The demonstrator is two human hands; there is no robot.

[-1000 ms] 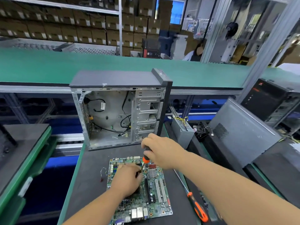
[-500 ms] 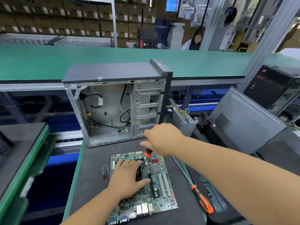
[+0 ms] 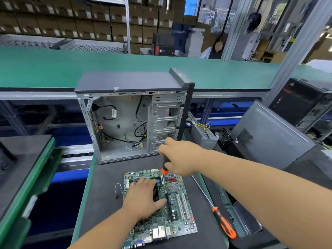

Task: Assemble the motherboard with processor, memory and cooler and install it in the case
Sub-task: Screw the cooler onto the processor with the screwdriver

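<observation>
A green motherboard (image 3: 177,212) lies flat on the dark mat in front of me. My left hand (image 3: 143,198) rests on a black cooler (image 3: 155,193) on the board, covering most of it. My right hand (image 3: 179,157) grips a black and orange screwdriver (image 3: 165,168), held nearly upright with its tip on the board beside the cooler. Behind the board stands the open grey case (image 3: 133,119), with loose cables inside and its open side facing me.
A second orange-handled screwdriver (image 3: 224,223) lies on the mat's right edge. A small twisted cable (image 3: 117,189) lies left of the board. A power supply (image 3: 203,135) and a grey side panel (image 3: 269,135) stand to the right. A green conveyor (image 3: 71,69) runs behind the case.
My left hand has spread flatter over the cooler. The right hand with the screwdriver stays at about the same spot above the board. The head camera has shifted a little.
</observation>
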